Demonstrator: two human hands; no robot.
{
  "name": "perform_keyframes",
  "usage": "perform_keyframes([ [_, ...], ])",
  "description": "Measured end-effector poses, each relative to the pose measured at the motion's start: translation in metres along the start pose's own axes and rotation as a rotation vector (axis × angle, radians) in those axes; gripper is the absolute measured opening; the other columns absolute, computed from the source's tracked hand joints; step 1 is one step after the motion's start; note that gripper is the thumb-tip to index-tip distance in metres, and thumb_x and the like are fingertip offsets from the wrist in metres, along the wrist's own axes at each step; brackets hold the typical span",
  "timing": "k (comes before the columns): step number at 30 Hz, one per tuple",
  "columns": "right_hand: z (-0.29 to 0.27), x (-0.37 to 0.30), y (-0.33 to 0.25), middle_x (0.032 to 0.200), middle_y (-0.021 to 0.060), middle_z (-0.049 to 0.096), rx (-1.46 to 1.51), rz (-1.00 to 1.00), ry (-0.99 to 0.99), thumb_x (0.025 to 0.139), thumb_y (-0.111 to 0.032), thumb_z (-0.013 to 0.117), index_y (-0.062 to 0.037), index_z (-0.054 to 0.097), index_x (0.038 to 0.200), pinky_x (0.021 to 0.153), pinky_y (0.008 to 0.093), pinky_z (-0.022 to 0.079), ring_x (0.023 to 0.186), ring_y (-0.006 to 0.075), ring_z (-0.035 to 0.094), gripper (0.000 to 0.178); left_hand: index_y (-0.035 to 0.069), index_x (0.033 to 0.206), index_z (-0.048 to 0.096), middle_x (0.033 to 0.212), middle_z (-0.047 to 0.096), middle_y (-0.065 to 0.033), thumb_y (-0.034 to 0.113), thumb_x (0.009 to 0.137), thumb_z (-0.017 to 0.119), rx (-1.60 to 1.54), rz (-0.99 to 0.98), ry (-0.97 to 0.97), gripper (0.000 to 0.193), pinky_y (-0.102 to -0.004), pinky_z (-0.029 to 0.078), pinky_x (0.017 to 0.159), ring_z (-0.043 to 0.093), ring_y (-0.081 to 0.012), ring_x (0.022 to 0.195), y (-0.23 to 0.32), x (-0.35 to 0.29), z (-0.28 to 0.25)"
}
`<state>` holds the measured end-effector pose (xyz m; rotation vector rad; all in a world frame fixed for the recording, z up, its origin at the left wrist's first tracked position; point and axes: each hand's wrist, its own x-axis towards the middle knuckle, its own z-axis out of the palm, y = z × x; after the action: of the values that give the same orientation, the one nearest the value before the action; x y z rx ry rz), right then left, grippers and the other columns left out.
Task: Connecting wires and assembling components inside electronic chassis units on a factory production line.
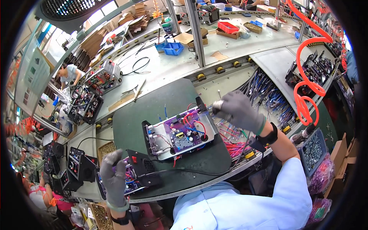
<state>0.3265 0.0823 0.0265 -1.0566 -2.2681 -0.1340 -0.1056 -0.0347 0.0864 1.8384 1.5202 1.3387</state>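
Note:
In front of me on the green mat [134, 111] lies an open metal chassis [163, 155] with a purple circuit board [184, 136], red and blue wires and black end panels. My right hand [241, 111], in a grey glove, is raised beyond its right end, fingers curled round a small silvery piece whose kind I cannot make out. My left hand [114, 178], also gloved, is over a second black-cased unit [143, 165] with a red switch, at the mat's left near corner. Its fingers are curled inward; whatever they may hold is hidden.
A black cable [199, 172] runs along the near mat edge. Wire bundles [264, 92] lie at right, below a coiled orange air hose [301, 96]. A screw bin [312, 151] stands near right. More units [80, 165] line the left; a co-worker [71, 74] sits at far left.

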Motion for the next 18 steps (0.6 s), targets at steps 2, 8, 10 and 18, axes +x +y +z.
perform_keyframes([
  [2,0.002,-0.006,-0.017,0.083,0.001,0.064,-0.133,-0.124,0.021,0.08,-0.022,0.072,-0.0149,0.073,0.099,0.079,0.0375,0.048,0.085,0.0226,0.064,0.02,-0.002,0.117,0.068,0.105,0.065,-0.0098,-0.003,0.089,0.067,-0.01,0.055,-0.089,0.028,-0.0303,0.052,0.083,0.065,-0.0188,0.095,0.014,0.018,0.02],
  [8,0.014,-0.02,-0.026,0.084,-0.0001,0.065,-0.243,-0.115,0.046,0.079,-0.018,0.07,-0.0132,0.073,0.1,0.082,0.0376,0.049,0.086,0.0203,0.064,0.022,0.004,0.116,0.071,0.105,0.07,-0.0144,0.003,0.083,0.071,0.074,0.412,-0.323,0.033,-0.0364,0.054,0.082,0.069,-0.0281,0.093,0.046,0.064,0.124],
  [10,0.012,-0.018,-0.024,0.084,0.0001,0.065,-0.229,-0.079,0.099,0.08,-0.019,0.069,-0.0135,0.073,0.099,0.083,0.0389,0.049,0.087,0.0206,0.065,0.021,0.006,0.115,0.07,0.104,0.07,-0.0147,0.008,0.084,0.071,0.202,0.576,-0.309,0.031,-0.0386,0.055,0.078,0.069,-0.0306,0.091,0.053,0.073,0.163],
  [18,0.01,-0.012,-0.026,0.085,0.002,0.066,-0.254,-0.162,0.032,0.079,-0.019,0.07,-0.0134,0.071,0.096,0.083,0.0393,0.051,0.087,0.0233,0.066,0.018,0.008,0.105,0.066,0.085,0.066,-0.0122,0.014,0.089,0.065,0.458,0.463,-0.431,0.017,-0.0462,0.053,0.062,0.068,-0.0334,0.074,0.034,0.044,0.219],
])
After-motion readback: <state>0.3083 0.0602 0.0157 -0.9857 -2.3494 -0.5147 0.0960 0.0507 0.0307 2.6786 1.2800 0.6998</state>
